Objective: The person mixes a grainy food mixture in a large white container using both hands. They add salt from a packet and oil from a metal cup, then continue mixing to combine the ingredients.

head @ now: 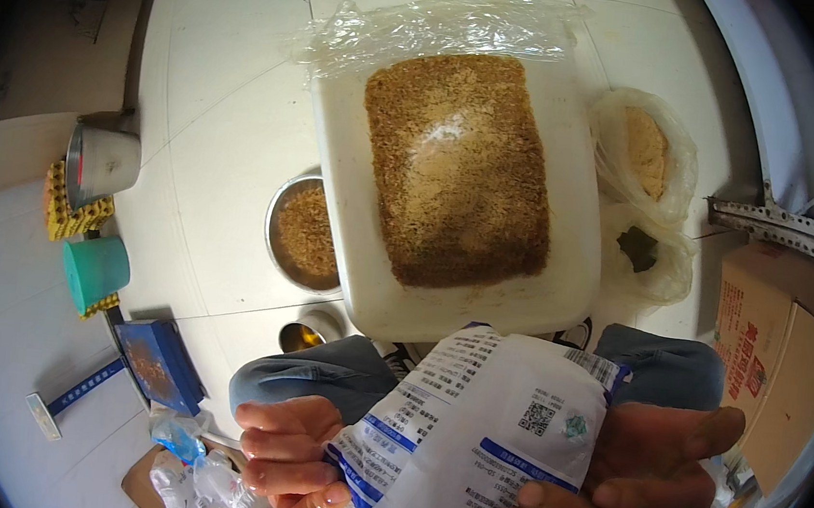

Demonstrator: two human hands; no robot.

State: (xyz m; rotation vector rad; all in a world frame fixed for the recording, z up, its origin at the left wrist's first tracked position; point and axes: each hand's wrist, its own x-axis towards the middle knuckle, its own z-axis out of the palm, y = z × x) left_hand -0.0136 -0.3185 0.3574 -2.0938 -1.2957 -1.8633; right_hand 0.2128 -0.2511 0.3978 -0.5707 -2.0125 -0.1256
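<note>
Above my knees I hold a white plastic packet (469,419) with blue edging, printed text and a printed code. My left hand (296,447) has its fingers curled at the packet's lower left corner and looks wet. On the other side, my right hand (620,476) supports the packet, its fingers lying across the printed face. Beyond the packet, a large white plastic tub (565,268) stands on the floor. A rectangular layer of brown shredded material (466,237) fills its bottom, with paler powder and a white patch on top.
Clear plastic film (441,28) covers the tub's far edge. To its left are a metal bowl (307,238) of brown shreds and a metal cup (309,332). Right of it lie plastic bags with tan powder (646,151) and something dark green (637,249). A cardboard box (755,342) stands farther right.
</note>
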